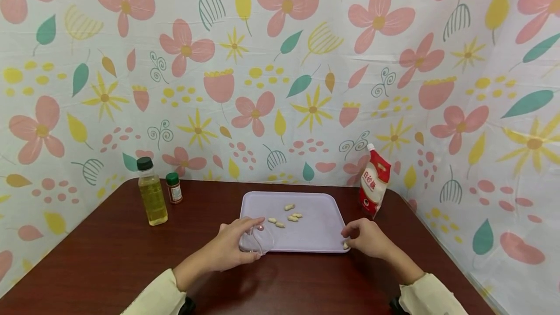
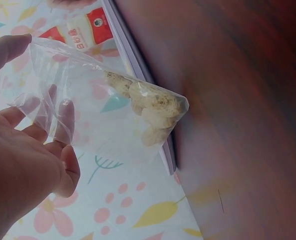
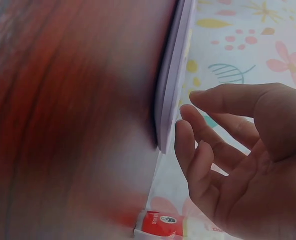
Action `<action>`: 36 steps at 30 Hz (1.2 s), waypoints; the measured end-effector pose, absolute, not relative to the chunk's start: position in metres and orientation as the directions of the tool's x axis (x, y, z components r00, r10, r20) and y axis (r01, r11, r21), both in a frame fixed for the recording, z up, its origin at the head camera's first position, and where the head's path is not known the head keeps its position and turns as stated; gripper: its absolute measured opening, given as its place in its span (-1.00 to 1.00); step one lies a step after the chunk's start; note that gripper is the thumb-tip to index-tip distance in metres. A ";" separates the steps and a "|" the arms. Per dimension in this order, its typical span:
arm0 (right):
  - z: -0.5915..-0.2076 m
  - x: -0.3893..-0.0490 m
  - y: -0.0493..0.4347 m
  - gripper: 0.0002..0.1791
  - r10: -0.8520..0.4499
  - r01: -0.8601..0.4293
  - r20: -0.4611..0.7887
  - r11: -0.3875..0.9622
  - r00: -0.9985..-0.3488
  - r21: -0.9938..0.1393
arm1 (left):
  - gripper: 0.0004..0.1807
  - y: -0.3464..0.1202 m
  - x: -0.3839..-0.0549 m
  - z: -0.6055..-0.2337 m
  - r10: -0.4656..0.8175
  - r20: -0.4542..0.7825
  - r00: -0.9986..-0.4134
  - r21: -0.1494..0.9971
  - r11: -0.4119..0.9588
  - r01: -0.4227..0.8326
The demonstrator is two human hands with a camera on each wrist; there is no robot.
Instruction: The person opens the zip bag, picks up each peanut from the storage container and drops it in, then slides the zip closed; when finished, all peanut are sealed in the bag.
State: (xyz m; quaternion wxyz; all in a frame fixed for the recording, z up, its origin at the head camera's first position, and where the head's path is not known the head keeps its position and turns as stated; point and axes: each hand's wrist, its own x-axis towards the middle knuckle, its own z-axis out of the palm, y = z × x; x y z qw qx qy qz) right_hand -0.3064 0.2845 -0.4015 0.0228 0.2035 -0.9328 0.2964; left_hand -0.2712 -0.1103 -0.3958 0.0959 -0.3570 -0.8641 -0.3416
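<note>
— Pale sleeves [image 1: 433, 295] are lying closest to us, and past them two hands are hovering about a lilac tray [image 1: 321, 232]. What is the left hand [image 1: 229, 247] doing?

— It is holding a clear bag [image 1: 257, 241]: the thumb is pressing at one edge, and the curved fingers are supporting the film. Some bagged peanuts [image 2: 155, 107] are resting in its low corner, below these fingertips.

— And the right hand [image 1: 369, 239]?

— Its fingers are forming a curve, with tips close together, just at the tray's near corner. One lone peanut [image 1: 346, 245] is lying right at the thumb tip, on the side facing the left hand. Whether the tips are pinching it, or which way its long axis is pointing, I cannot tell, because the right wrist view is not showing it.

— Which relation is counting most, in your judgement?

— I am thinking of this one: the lone peanut is lying beside the right hand, while the bag is hanging well apart, to the left of that hand.

— And the others?

— Five loose peanuts [image 1: 292, 218] are lying between the hands, to the right of the left fingertips, so the left hand is being nearer to them.
</note>
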 end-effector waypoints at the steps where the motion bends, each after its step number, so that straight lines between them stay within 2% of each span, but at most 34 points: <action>1: -0.402 -0.307 0.285 -0.87 -0.363 -0.388 0.159 0.742 -0.918 -0.547 | -0.21 -0.110 -0.271 -0.396 0.551 0.410 -0.727 0.524 0.510 0.682; 13: -0.407 -0.311 0.285 -0.86 -0.324 -0.319 0.101 0.740 -0.941 -0.593 | -0.22 -0.110 -0.271 -0.396 0.547 0.412 -0.729 0.532 0.505 0.680; 36: -0.402 -0.321 0.289 -0.88 -0.451 -0.412 0.068 0.731 -0.890 -0.545 | -0.23 -0.112 -0.270 -0.398 0.540 0.387 -0.748 0.543 0.522 0.658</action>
